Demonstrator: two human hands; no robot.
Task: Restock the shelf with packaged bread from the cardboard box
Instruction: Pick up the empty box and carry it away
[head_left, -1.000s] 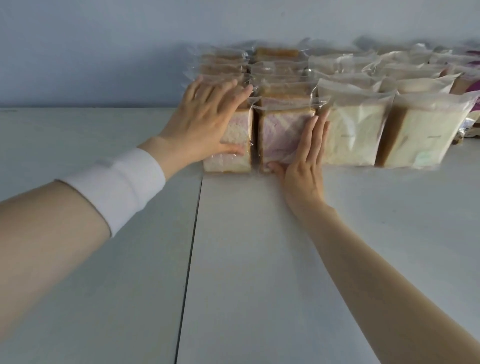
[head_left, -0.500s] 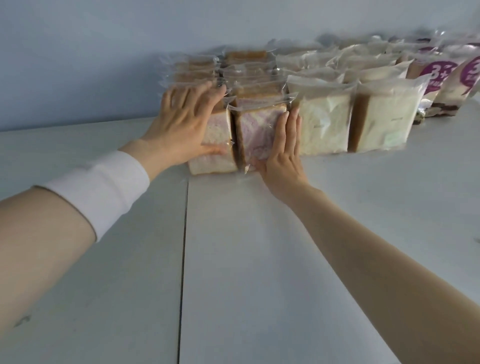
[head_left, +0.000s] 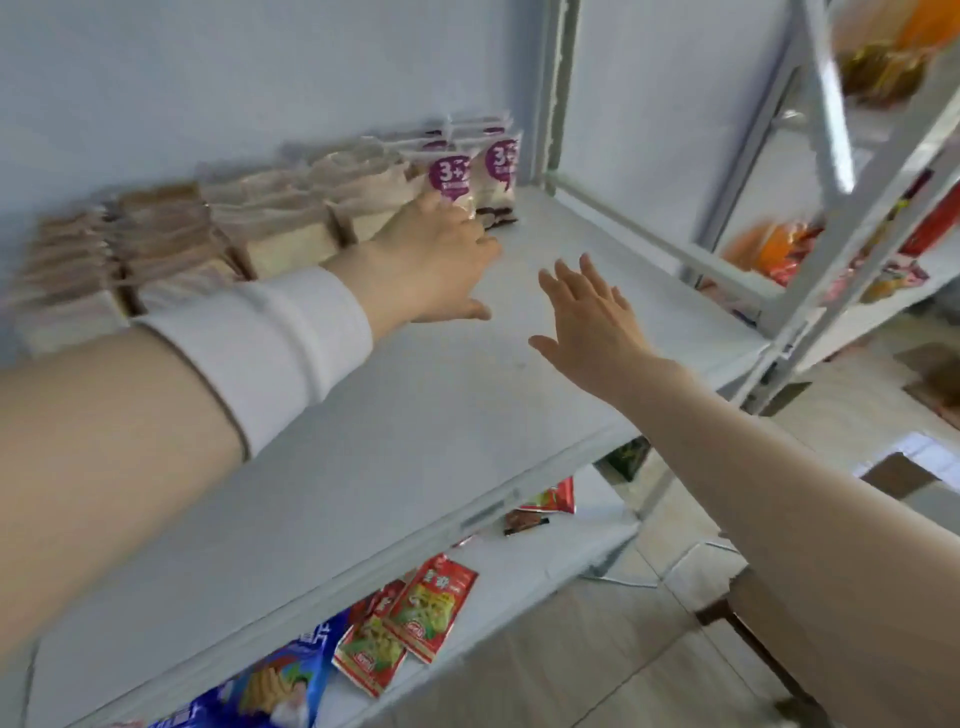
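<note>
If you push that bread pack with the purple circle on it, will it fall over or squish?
It would probably tip rather than slide: the purple-label pack stands upright on a narrow edge. Being bread in thin plastic, it likely squashes easily and feels light.

— The bread packs (head_left: 291, 234) just beyond the left hand (head_left: 431, 260)?
— Clear, glossy plastic film. The shelf (head_left: 441, 415) beneath that hand looks like smooth, matt painted metal; the wristband (head_left: 270, 332) behind it is white cloth.

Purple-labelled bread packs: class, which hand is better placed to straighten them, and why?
Left, probably: the left hand has its fingers at the purple-labelled packs, while the right hand hovers open over the shelf, apart from them.
</note>
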